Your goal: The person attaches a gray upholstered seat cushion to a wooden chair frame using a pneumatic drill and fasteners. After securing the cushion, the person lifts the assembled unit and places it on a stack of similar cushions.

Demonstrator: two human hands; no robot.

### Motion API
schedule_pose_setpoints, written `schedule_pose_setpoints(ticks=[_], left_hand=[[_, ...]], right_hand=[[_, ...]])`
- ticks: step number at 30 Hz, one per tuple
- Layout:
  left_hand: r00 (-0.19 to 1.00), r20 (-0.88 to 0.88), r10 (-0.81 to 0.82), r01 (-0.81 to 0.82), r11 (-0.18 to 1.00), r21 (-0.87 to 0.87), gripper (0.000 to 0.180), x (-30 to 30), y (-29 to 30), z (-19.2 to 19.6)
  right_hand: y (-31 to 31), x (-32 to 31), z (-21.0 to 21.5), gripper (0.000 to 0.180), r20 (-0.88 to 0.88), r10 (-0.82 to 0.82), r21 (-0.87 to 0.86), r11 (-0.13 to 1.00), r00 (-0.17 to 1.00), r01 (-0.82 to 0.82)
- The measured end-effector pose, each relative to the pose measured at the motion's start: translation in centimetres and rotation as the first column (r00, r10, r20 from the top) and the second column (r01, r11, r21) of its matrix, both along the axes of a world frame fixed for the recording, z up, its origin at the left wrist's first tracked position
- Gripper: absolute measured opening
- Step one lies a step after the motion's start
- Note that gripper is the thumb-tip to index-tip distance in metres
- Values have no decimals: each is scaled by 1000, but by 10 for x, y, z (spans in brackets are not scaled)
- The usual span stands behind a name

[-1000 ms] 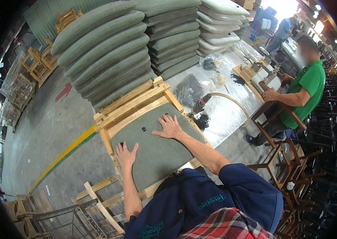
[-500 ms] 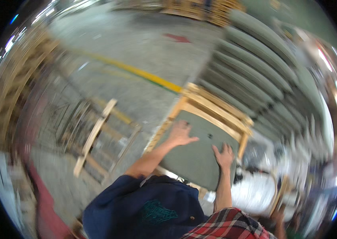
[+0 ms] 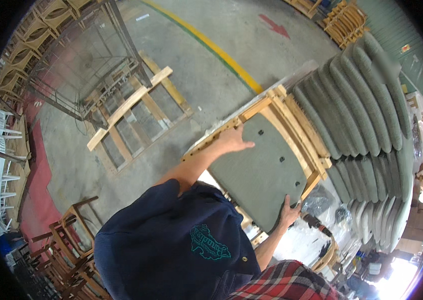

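A grey-green padded chair panel [image 3: 251,172], with small dark fittings along its far right side, lies inside a light wooden frame [image 3: 291,131]. My left hand [image 3: 232,140] rests on its upper left edge, thumb stretched over the fabric and fingers apart. At the lower right edge, my right hand [image 3: 288,214] grips the panel, its thumb on top and its fingers bent over the side, partly hidden. Just right of that hand lies a dark and orange power tool [image 3: 316,223].
Tall stacks of grey padded chair panels [image 3: 351,100] stand close on the right. A wooden pallet [image 3: 131,127] and a metal wire rack [image 3: 89,65] are at left. Brown wooden chair frames [image 3: 74,232] stand at lower left. A yellow floor line [image 3: 206,42] runs beyond the frame.
My view has turned and steadied. My left hand has gone to the panel's upper left edge; my right hand has come down to the lower right edge and closed over it.
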State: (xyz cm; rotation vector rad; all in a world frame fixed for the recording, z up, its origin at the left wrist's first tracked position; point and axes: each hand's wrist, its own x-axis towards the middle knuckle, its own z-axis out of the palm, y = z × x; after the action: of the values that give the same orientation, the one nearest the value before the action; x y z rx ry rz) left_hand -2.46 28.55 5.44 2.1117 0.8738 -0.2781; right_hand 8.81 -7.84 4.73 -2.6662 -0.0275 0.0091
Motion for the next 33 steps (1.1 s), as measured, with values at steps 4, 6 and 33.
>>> schedule_pose_setpoints(ticks=[4,6,33], left_hand=[[999,39,-12,18,988,-154,111,-15,18,-33],[998,62,-13,25,978,-206,110,-10,20,-41],[256,479,840,-717,497,-488,87,-393,-109,80]], right_hand=[[-57,-2,-6,93,-549,-4,297,934,835,200],[-68,-4,-18,85,-660,115,561,733,743,384],[-34,-119,67,86,101,594,824,400,798,-402]])
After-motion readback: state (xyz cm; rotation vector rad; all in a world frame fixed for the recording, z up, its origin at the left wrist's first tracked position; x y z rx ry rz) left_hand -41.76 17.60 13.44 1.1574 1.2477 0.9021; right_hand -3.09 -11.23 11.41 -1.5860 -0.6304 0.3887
